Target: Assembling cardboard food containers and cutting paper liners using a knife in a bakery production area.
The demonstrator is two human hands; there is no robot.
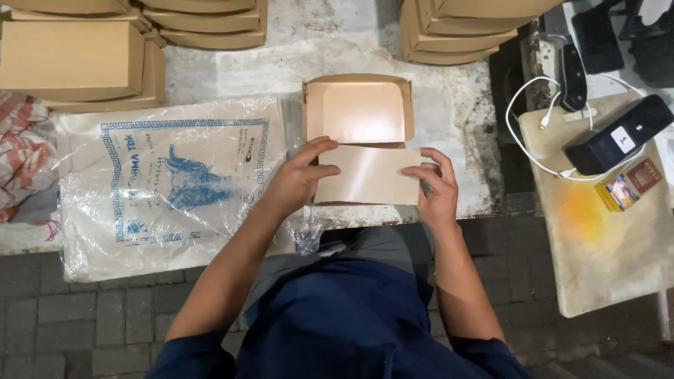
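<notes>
Cardboard box (361, 112) is lying open at the frame's centre on the tabletop (456, 105). Left hand (298, 179) and right hand (437, 186) are gripping its front flap (368, 175), fingers curled over the edges. Plastic bag (168, 182) is lying left.

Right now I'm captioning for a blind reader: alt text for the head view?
Two bare hands, left hand and right hand, hold the flap of an open brown cardboard box on a concrete ledge, beside a plastic-wrapped bundle and stacked boxes.

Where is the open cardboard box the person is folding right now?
In the head view, the cardboard box sits mid-table, its front flap held by the left hand and right hand, right of the plastic-wrapped pack.
</notes>
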